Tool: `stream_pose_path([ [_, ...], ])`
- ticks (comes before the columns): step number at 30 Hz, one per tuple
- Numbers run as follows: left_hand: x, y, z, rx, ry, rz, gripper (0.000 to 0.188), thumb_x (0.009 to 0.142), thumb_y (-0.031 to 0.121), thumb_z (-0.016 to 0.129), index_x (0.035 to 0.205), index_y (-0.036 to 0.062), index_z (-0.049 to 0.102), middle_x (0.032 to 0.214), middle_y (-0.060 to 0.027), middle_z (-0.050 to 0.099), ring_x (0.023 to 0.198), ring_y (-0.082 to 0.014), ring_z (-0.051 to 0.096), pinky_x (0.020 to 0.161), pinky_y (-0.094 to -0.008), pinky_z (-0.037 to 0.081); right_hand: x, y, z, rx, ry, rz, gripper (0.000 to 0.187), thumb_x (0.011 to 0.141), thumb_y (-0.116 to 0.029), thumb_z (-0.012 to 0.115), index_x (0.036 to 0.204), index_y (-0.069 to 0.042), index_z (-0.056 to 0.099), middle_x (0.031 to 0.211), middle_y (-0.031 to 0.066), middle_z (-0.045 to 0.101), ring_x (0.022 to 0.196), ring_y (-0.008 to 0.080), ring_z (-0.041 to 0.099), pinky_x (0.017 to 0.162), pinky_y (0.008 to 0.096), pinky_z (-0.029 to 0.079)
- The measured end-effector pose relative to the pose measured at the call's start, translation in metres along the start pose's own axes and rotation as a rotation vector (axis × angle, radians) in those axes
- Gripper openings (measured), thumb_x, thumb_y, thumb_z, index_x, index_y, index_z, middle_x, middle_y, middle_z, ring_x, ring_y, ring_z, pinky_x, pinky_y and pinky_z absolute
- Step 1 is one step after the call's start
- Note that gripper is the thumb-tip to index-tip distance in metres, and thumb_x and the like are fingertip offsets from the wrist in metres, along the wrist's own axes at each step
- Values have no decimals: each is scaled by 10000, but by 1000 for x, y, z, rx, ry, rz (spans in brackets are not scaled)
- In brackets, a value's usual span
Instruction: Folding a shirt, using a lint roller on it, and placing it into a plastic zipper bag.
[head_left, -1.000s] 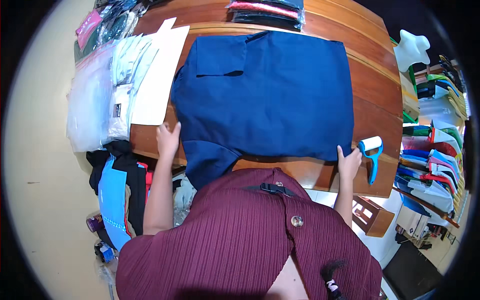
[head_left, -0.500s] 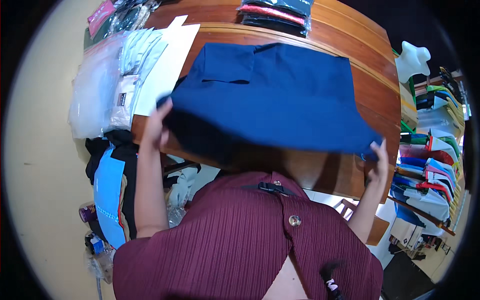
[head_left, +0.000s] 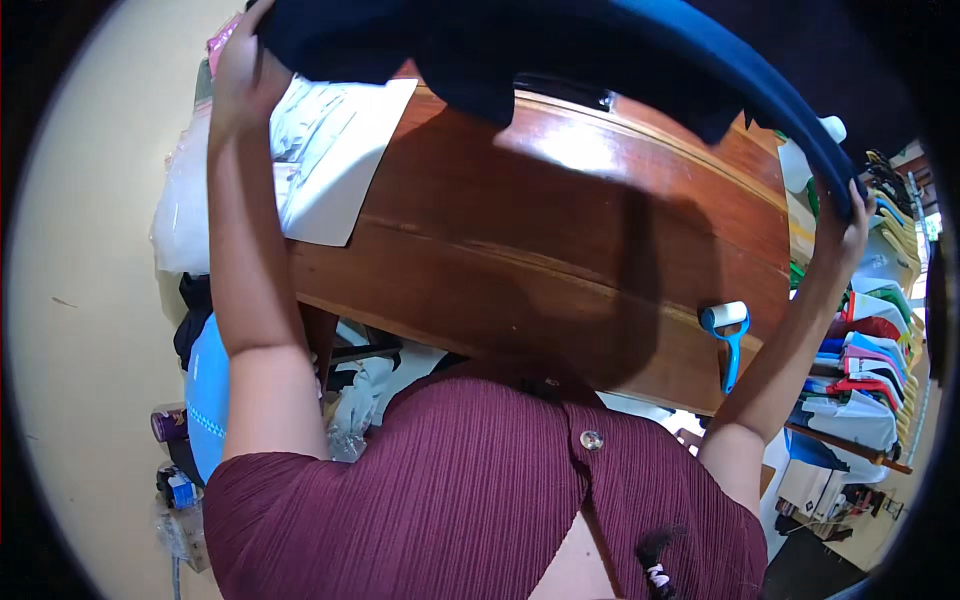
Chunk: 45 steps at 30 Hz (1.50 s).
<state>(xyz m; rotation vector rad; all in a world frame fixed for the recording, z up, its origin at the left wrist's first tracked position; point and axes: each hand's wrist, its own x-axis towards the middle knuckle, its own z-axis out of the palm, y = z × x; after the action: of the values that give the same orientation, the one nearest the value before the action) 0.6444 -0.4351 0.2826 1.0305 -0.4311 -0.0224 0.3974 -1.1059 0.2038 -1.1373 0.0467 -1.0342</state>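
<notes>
A navy blue cloth garment (head_left: 620, 45) is stretched between my raised hands, well above the table, with its lower edge hanging in uneven flaps. My left hand (head_left: 250, 70) grips one end at the upper left. At the right, my right hand (head_left: 852, 218) is closed round the other end, where the edge bends down. The garment's upper part runs out of the picture, so its exact kind is hidden. A blue-handled lint roller (head_left: 728, 325) with a white roll lies on the table near my right forearm.
Beneath the garment is the brown wooden table (head_left: 480, 230). White sheets (head_left: 345, 170) and clear plastic bags (head_left: 185, 220) lie at its left. Hanging clothes (head_left: 865, 350) fill a rack on the right, near a white mannequin form (head_left: 795, 165). A pale wall (head_left: 90, 350) stands at the left.
My hands have lifted the navy garment from the table up and away, spreading apart. The lint roller and the bare tabletop have come into sight.
</notes>
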Motion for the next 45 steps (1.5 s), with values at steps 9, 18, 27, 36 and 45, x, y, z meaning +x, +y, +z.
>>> stream_pose_path([
  [9,-182,-115,-46,-7,325,-573,472,956,208,637,1360,7,500,1320,-127,589,1197,-255,587,1043,-413,467,-208,50,-62,-294,131,460,426,861,-51,660,1205,-136,423,1119,80,551,1035,211,567,894,360,497],
  [18,-299,-211,-84,317,457,-961,356,994,225,575,1285,23,538,1184,-91,661,1059,-186,641,919,-316,511,-306,108,-149,-841,102,899,362,903,-112,693,1138,-112,418,1005,96,637,830,154,612,558,270,517],
  [27,-349,-211,-115,646,358,-811,171,989,163,590,1095,37,543,924,-69,663,803,-111,619,744,-266,498,-329,82,-179,-974,-150,743,339,868,7,690,1102,-75,460,944,49,567,812,119,562,730,249,454],
  [36,-320,-212,-92,1823,109,-240,494,912,305,639,1363,158,501,1351,-126,531,1238,-330,520,1005,-447,423,-294,59,-169,-2095,-65,145,634,870,-475,686,1328,-80,495,1287,148,566,1228,365,506,986,567,401],
  [45,-293,-264,-149,1897,-35,-144,560,960,433,520,1486,298,381,1581,-20,313,1439,-294,310,1135,-581,210,-250,63,-183,-1519,-333,211,494,937,-328,665,1277,-3,514,1093,164,622,1032,280,614,897,385,476],
])
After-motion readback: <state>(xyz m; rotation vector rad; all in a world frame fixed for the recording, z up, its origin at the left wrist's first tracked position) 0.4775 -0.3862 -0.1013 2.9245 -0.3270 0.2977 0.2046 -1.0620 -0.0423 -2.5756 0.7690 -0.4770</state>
